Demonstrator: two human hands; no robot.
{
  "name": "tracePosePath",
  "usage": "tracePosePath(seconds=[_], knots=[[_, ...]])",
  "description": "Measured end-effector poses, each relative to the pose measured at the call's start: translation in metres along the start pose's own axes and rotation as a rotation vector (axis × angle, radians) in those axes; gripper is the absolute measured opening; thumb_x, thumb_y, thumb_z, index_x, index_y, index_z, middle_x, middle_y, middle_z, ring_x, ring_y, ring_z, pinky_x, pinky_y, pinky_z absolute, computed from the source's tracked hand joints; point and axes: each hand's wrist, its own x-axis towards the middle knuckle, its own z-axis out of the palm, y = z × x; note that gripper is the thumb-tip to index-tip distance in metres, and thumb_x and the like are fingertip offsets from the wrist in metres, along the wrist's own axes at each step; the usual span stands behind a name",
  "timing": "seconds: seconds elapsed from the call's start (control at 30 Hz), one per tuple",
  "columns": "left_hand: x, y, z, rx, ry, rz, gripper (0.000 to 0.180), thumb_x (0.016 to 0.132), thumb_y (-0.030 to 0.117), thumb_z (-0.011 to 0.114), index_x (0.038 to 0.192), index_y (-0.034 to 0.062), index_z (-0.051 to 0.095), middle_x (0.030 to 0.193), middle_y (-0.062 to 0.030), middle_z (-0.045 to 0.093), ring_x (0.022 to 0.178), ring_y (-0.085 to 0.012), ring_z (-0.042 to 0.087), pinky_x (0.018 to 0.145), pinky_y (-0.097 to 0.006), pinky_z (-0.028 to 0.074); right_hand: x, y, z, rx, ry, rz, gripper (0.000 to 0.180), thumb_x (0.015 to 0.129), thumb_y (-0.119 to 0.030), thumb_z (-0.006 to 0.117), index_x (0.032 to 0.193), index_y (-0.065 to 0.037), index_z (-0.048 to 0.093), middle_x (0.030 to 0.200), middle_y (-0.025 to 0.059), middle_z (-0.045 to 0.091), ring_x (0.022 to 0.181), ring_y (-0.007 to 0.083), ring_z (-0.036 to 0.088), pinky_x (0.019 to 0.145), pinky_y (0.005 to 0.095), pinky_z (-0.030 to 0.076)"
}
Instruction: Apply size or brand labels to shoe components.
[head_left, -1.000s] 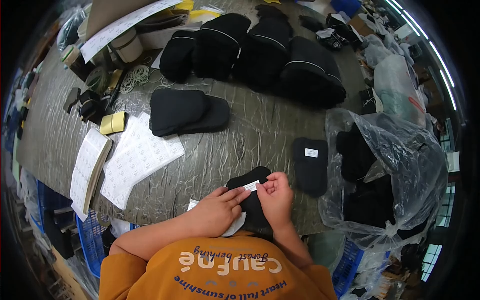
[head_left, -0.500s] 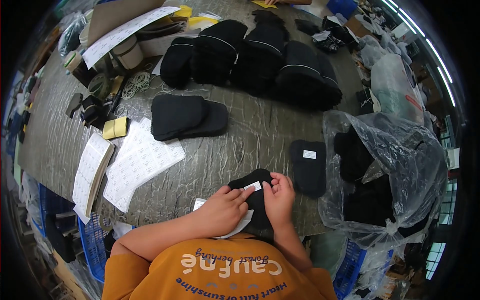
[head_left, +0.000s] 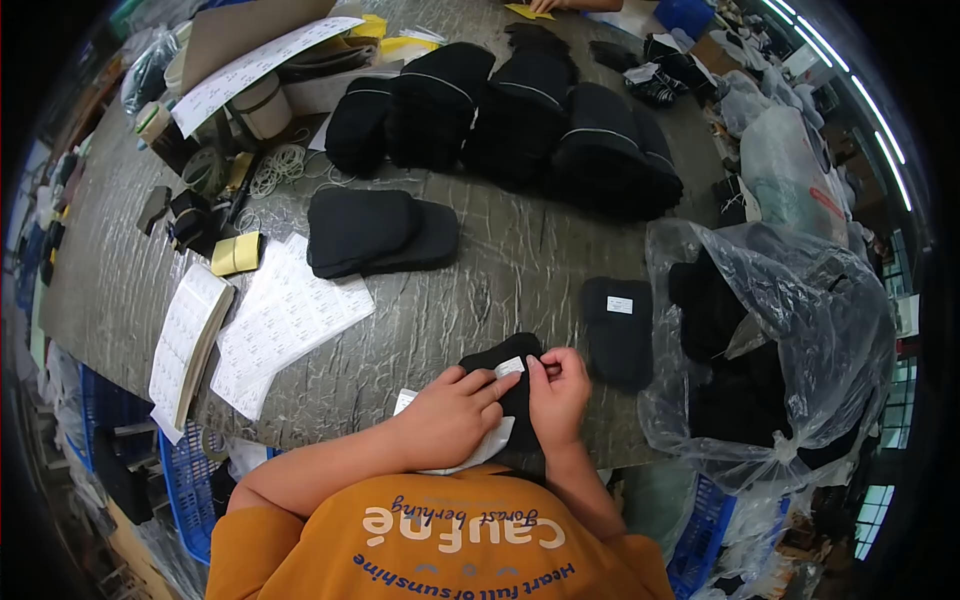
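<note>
A folded black knit piece (head_left: 518, 404), sock-like, lies at the near table edge under both hands. Near its upper end is a small white label (head_left: 509, 367). My left hand (head_left: 447, 418) reaches across it, index finger against the label. White label paper (head_left: 478, 452) sticks out from beneath that hand on both sides and appears held in it; the grip itself is hidden. My right hand (head_left: 560, 398) pinches thumb and index finger at the label's right end. To the right lies another black knit piece (head_left: 617, 345) bearing a white label (head_left: 619, 304).
Bundled black stacks (head_left: 440, 110) line the table's far side. Nearer lies a loose black pile (head_left: 375, 235). Label sheets (head_left: 290, 315), a thick pad (head_left: 188, 345) and a yellow bundle (head_left: 237, 254) are left. A clear plastic bag (head_left: 820, 370) of black pieces stands right. Another person's hand (head_left: 545, 5) shows at the top.
My right hand has shifted slightly left, its pinch now right at the label's end. The label sits slightly higher and more tilted. My left hand stays nearly in place.
</note>
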Motion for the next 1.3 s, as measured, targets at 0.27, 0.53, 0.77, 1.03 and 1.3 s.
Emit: tracePosePath(seconds=[0.27, 0.53, 0.77, 1.03, 1.3], knots=[[-0.01, -0.002, -0.004, -0.127, -0.001, -0.032, 0.015, 0.078, 0.013, 0.061, 0.081, -0.0014, 0.064, 0.131, -0.0177, 0.057, 0.12, -0.0313, 0.051, 0.096, -0.043, 0.039, 0.024, -0.002, -0.025, 0.19, -0.04, 0.163, 0.014, 0.089, 0.0, 0.061, 0.092, -0.002, 0.048, 0.07, 0.0031, 0.053, 0.063, 0.0077, 0.049, 0.06, 0.0247, 0.042], [-0.011, -0.004, -0.008, -0.193, 0.041, -0.058, 0.014, 0.078, 0.01, 0.064, 0.078, -0.0024, 0.057, 0.121, -0.0187, 0.063, 0.113, -0.0313, 0.055, 0.093, -0.044, 0.041, 0.069, -0.003, -0.078, 0.373, -0.001, 0.211, 0.019, 0.09, -0.001, 0.059, 0.107, -0.002, 0.049, 0.08, 0.0051, 0.065, 0.072, 0.0075, 0.056, 0.064, 0.0242, 0.044], [-0.008, -0.008, -0.025, -0.293, 0.152, -0.043, 0.01, 0.083, 0.01, 0.064, 0.084, 0.0021, 0.059, 0.084, -0.0092, 0.064, 0.085, -0.0287, 0.059, 0.077, -0.039, 0.044, 0.049, -0.008, -0.049, 0.619, -0.253, 0.27, 0.027, 0.089, 0.001, 0.061, 0.114, -0.002, 0.049, 0.08, 0.006, 0.067, 0.074, 0.0082, 0.06, 0.067, 0.0219, 0.047], [-0.012, -0.005, -0.022, -0.294, 0.097, -0.003, 0.011, 0.08, 0.012, 0.066, 0.083, 0.0029, 0.06, 0.093, -0.0095, 0.062, 0.09, -0.0286, 0.057, 0.08, -0.04, 0.045, 0.034, 0.0, -0.033, 0.311, -0.478, 0.281, 0.043, 0.083, -0.003, 0.069, 0.121, -0.001, 0.049, 0.087, 0.0112, 0.067, 0.078, 0.0112, 0.061, 0.068, 0.0271, 0.049], [0.004, -0.009, -0.001, -0.111, 0.003, 0.037, 0.017, 0.078, 0.014, 0.059, 0.082, -0.0029, 0.06, 0.133, -0.0205, 0.054, 0.125, -0.0328, 0.049, 0.103, -0.046, 0.038, 0.022, 0.0, -0.012, 0.279, -0.312, 0.23, 0.048, 0.078, 0.005, 0.069, 0.122, -0.001, 0.048, 0.094, 0.0109, 0.066, 0.086, 0.013, 0.063, 0.074, 0.0271, 0.051]])
